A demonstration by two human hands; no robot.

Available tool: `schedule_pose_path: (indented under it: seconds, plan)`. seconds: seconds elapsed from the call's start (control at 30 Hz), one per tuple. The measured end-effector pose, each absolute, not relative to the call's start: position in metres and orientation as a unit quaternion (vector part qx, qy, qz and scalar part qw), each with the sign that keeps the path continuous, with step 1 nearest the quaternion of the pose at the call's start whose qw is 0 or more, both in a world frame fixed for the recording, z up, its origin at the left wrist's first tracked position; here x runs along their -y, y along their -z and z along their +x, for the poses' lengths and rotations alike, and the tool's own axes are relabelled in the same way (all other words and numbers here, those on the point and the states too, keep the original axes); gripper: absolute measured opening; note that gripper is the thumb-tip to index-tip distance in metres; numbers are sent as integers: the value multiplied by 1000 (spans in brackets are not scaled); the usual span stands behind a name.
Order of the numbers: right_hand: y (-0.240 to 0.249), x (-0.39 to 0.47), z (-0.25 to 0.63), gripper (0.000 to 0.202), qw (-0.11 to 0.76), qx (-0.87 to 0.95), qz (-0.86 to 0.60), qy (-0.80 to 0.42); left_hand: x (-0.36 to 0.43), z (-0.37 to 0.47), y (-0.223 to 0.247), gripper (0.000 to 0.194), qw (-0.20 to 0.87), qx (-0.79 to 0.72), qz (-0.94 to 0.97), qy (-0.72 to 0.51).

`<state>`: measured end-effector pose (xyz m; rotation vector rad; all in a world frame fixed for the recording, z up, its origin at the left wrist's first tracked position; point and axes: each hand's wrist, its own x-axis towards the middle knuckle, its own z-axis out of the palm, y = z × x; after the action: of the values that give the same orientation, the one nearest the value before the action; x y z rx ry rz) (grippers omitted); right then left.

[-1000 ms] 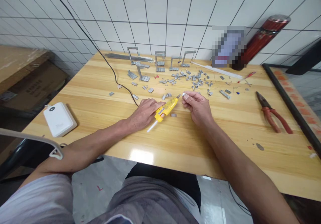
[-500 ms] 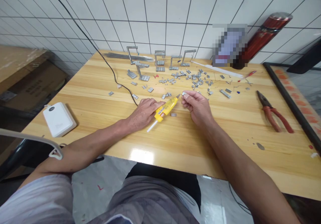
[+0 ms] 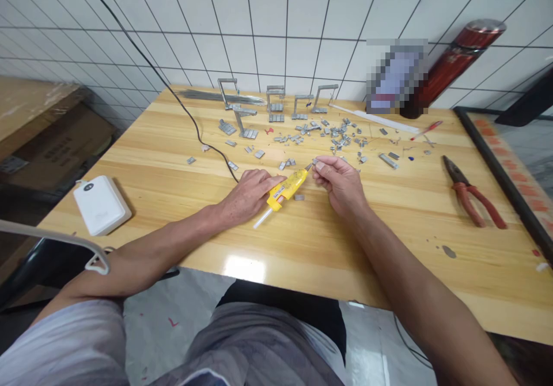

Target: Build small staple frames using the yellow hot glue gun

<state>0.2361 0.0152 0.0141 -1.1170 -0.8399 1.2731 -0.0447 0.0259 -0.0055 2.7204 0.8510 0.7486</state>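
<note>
My left hand is closed around a yellow hot glue gun, which lies on its side low over the table, nozzle pointing to the upper right. A clear glue stick sticks out of its rear end. Pinched between thumb and fingers of my right hand is a small grey metal piece, right at the nozzle tip. Whether the two touch is too small to tell. One loose grey metal piece rests on the table just below the glue gun.
Small grey metal pieces lie scattered ahead of my hands. Several upright metal frames stand toward the tiled wall. Red-handled pliers are at right, a white power bank at left. A red thermos stands at the back right.
The metal piece in my right hand and the glue gun's nozzle have come slightly closer together. Everything else looks the same.
</note>
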Motion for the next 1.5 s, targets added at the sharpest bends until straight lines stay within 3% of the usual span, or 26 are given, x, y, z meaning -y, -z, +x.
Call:
schedule_pose_path:
  seconds: [0.77, 1.07, 1.5]
  plan:
    - [-14, -15, 235, 42, 585, 392, -490, -513, -25, -43, 1, 55, 107, -311, 915, -233]
    - [-17, -15, 235, 44, 587, 378, -489, -523, -25, -43, 2, 43, 133, -310, 913, -229]
    - [-15, -16, 235, 44, 582, 395, -493, -513, -25, -44, 1, 44, 157, -309, 906, -243]
